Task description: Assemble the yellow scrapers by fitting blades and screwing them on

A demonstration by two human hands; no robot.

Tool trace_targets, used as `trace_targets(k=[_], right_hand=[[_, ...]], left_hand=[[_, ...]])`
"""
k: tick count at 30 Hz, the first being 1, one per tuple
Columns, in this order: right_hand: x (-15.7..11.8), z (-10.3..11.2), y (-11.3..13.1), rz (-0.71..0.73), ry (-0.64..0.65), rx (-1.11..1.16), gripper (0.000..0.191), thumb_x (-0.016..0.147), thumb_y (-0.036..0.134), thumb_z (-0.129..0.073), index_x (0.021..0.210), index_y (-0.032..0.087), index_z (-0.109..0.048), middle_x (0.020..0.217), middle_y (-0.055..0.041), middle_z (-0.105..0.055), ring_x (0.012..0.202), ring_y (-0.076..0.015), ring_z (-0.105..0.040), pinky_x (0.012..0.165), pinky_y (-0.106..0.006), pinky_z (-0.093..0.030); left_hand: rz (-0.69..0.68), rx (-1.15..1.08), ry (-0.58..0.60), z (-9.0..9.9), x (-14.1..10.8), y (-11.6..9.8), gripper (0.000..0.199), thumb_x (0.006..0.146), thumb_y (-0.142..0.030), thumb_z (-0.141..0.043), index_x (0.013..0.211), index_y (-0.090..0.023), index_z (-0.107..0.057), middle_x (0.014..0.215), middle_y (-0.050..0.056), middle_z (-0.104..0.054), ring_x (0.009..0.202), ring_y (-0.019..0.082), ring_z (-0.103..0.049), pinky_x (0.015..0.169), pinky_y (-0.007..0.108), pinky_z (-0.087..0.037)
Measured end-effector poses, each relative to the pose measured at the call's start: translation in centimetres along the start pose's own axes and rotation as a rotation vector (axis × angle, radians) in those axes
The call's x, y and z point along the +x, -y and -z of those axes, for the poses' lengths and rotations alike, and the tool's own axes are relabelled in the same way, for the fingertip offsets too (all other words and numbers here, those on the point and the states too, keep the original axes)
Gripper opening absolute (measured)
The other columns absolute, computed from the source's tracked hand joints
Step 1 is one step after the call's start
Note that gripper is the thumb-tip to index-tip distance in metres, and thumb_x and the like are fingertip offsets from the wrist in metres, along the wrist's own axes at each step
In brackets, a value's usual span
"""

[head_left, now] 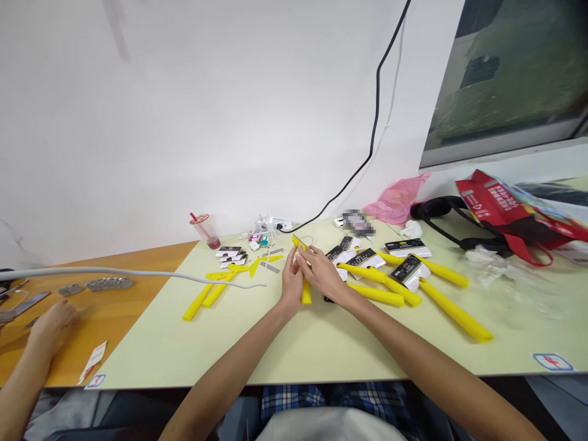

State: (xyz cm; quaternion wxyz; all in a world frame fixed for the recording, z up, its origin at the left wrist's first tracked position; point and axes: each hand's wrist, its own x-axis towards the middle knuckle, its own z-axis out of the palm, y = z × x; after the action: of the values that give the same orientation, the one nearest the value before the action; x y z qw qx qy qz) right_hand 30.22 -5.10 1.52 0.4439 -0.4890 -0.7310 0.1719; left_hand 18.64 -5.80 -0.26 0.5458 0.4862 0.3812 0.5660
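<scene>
Both my hands are closed around one yellow plastic tool with a long handle [306,294], held over the middle of the table. My left hand [292,278] grips it from the left, and my right hand [320,269] presses against it from the right. The handle's lower end shows below my fingers, while its head is partly covered. To the left lie loose yellow tools [215,293], thin grey metal strips [269,267] and a stack of black-and-white cards [231,256]. On the right are several yellow tools [454,311] with black-and-white cards [410,271] at their heads.
Along the wall stand a drink cup [209,231] and a power strip [282,224] with a black cable [377,92]. A pink bag [399,199], red bag [498,205] and clear plastic wrappers [500,278] occupy the right. Another person's hand [55,321] is at the wooden table left.
</scene>
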Motion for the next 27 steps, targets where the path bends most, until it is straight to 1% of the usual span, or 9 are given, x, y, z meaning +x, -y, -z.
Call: trace_targets(k=[2,5,8,10,14,19,21,23,27], right_hand=[[0.0,-0.2,-0.6,-0.024,0.047,-0.045,0.050,0.112,0.042,-0.045,0.151,0.022,-0.069,0.143,-0.0165,-0.074,0.153,-0.0364,-0.052,0.124,-0.055,-0.044],[0.0,-0.1,-1.4,-0.003,0.094,-0.052,0.049,0.113,0.040,-0.041,0.149,0.023,-0.069,0.145,-0.0142,-0.073,0.149,-0.0335,-0.057,0.124,-0.050,-0.045],[0.0,0.1,-1.7,0.020,0.110,-0.032,0.048,0.113,0.040,-0.040,0.147,0.022,-0.068,0.144,-0.0151,-0.073,0.146,-0.0331,-0.059,0.123,-0.049,-0.045],[0.0,0.2,-1.8,0.040,0.120,-0.025,0.046,0.113,0.040,-0.040,0.145,0.022,-0.068,0.144,-0.0156,-0.073,0.146,-0.0330,-0.059,0.124,-0.049,-0.043],[-0.3,-0.1,-2.3,0.063,0.148,-0.059,0.050,0.114,0.046,-0.038,0.149,0.020,-0.063,0.153,-0.0178,-0.066,0.155,-0.0332,-0.050,0.127,-0.051,-0.041],[-0.5,-0.8,-3.4,0.122,0.180,-0.121,0.059,0.115,0.054,-0.033,0.155,0.017,-0.055,0.161,-0.0197,-0.058,0.163,-0.0351,-0.038,0.130,-0.056,-0.037],[-0.5,-0.9,-3.7,0.147,0.184,-0.129,0.060,0.115,0.055,-0.032,0.157,0.018,-0.054,0.161,-0.0195,-0.058,0.164,-0.0354,-0.036,0.131,-0.058,-0.036],[-0.4,-0.8,-3.7,0.165,0.175,-0.129,0.063,0.115,0.056,-0.031,0.160,0.018,-0.052,0.159,-0.0197,-0.060,0.165,-0.0354,-0.035,0.132,-0.059,-0.035],[-0.2,0.0,-3.4,0.187,0.112,-0.138,0.064,0.115,0.057,-0.030,0.162,0.018,-0.050,0.153,-0.0191,-0.065,0.163,-0.0339,-0.038,0.131,-0.057,-0.037]], left_hand=[[0.082,-0.068,-0.031,0.2,-0.1,0.5,0.072,0.103,-0.048,-0.070,0.168,-0.034,-0.042,0.156,0.010,-0.067,0.130,0.024,-0.073,0.106,0.036,-0.062],[0.181,-0.135,-0.065,0.7,0.1,0.8,0.078,0.100,-0.037,-0.071,0.170,-0.033,-0.039,0.145,0.009,-0.073,0.115,0.022,-0.077,0.096,0.034,-0.065],[0.252,-0.130,-0.070,1.2,0.3,0.6,0.085,0.096,-0.034,-0.074,0.172,-0.033,-0.036,0.124,0.006,-0.080,0.096,0.019,-0.078,0.085,0.033,-0.066],[0.265,-0.134,-0.066,1.4,0.3,0.4,0.085,0.094,-0.034,-0.076,0.170,-0.034,-0.038,0.117,0.005,-0.080,0.090,0.018,-0.077,0.081,0.031,-0.066],[0.242,-0.186,-0.059,1.4,0.2,-0.1,0.087,0.090,-0.036,-0.084,0.167,-0.034,-0.044,0.117,0.007,-0.079,0.086,0.018,-0.076,0.072,0.026,-0.062],[0.248,-0.272,-0.062,1.5,0.2,-0.7,0.086,0.089,-0.025,-0.083,0.166,-0.033,-0.047,0.110,0.006,-0.079,0.074,0.014,-0.071,0.057,0.019,-0.052],[0.262,-0.291,-0.050,1.7,0.4,-0.8,0.087,0.089,-0.021,-0.082,0.166,-0.035,-0.046,0.109,0.005,-0.080,0.070,0.013,-0.069,0.057,0.019,-0.053],[0.283,-0.323,-0.033,2.0,0.7,-0.9,0.089,0.088,-0.018,-0.081,0.167,-0.036,-0.045,0.112,0.005,-0.080,0.073,0.013,-0.072,0.062,0.020,-0.057],[0.299,-0.470,0.005,2.6,1.5,-1.0,0.092,0.085,-0.012,-0.079,0.166,-0.037,-0.042,0.127,0.007,-0.078,0.096,0.018,-0.079,0.082,0.028,-0.065]])
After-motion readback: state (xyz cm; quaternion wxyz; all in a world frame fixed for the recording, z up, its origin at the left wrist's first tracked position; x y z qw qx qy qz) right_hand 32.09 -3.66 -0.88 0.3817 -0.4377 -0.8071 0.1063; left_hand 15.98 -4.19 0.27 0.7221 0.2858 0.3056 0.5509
